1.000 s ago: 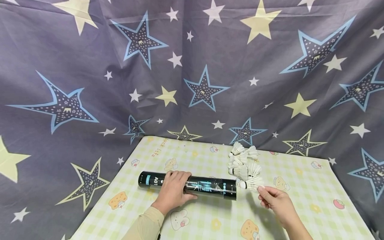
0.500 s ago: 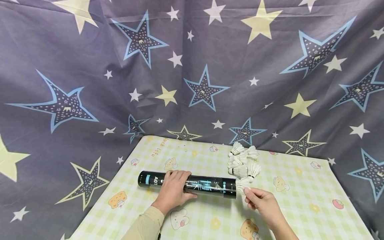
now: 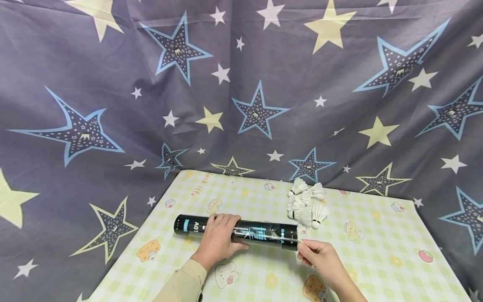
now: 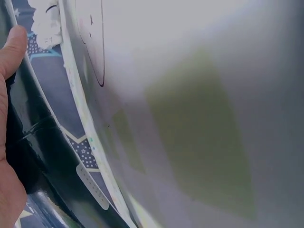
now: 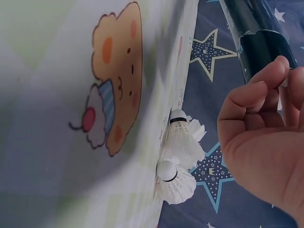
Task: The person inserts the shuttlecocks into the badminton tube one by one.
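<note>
A black shuttlecock tube with blue and white print lies sideways across the table. My left hand grips it around the middle from above; in the left wrist view the thumb rests along the dark tube. At the tube's right end, my right hand pinches the feather edge of a white shuttlecock. Most of that shuttlecock is hidden inside the tube. Just beyond this end lies a group of several white feather shuttlecocks, some of which show in the right wrist view.
Under everything is a table with a green-and-white checked cover printed with cartoon figures. A dark curtain with stars hangs behind the table and at its sides.
My right hand has moved left, and the shuttlecock it pinches has passed from outside the tube's right end to almost wholly inside. The left hand and tube have stayed nearly still.
</note>
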Motion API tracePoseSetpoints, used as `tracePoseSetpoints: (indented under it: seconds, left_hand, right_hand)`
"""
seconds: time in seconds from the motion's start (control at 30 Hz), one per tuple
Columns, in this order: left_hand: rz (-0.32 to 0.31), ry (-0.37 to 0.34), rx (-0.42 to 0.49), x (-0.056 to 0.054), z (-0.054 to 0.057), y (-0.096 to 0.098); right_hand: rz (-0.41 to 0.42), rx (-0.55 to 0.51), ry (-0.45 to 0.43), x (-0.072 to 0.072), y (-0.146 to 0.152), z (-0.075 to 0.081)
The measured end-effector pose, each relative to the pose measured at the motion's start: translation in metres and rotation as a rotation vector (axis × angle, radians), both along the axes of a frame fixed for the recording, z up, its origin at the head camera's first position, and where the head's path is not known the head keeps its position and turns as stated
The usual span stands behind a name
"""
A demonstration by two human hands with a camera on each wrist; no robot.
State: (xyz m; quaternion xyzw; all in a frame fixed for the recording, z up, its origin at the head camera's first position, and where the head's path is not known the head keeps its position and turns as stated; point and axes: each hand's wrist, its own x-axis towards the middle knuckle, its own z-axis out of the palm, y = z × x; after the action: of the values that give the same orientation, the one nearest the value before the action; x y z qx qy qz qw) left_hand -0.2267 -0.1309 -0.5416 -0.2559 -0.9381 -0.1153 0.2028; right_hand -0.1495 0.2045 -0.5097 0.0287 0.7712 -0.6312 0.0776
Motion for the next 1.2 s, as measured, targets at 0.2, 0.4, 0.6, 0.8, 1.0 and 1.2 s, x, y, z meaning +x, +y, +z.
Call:
tracePoseSetpoints:
  seconds: [0.2,0.4,0.6,0.8,1.0,1.2]
  left_hand:
    - [0.001,-0.020,0.024,0.0000,0.0017,-0.0005]
    - [-0.005,-0.026,0.050,-0.0002,0.0041,0.0001]
    - [-0.004,-0.026,0.049,0.0001,0.0032,-0.0001]
    - [-0.005,-0.034,0.053,0.0015,0.0031,-0.0009]
    - [-0.005,0.004,0.050,0.0004,0.0018,-0.0006]
    - [-0.007,0.036,0.045,0.0012,0.0003,-0.0013]
  right_hand:
    - [0.020,0.007,0.017,0.0039,-0.0021,0.0005]
    - [0.029,-0.072,0.027,0.0065,-0.0020,-0.0019]
    - [0.036,-0.085,0.019,0.0066,-0.0042,-0.0022]
    - [0.063,-0.100,-0.013,0.0068,-0.0068,-0.0021]
    - [0.112,-0.113,-0.046,0.0058,-0.0067,-0.0013]
    - [0.206,-0.106,-0.075,0.0052,-0.0052,-0.0007]
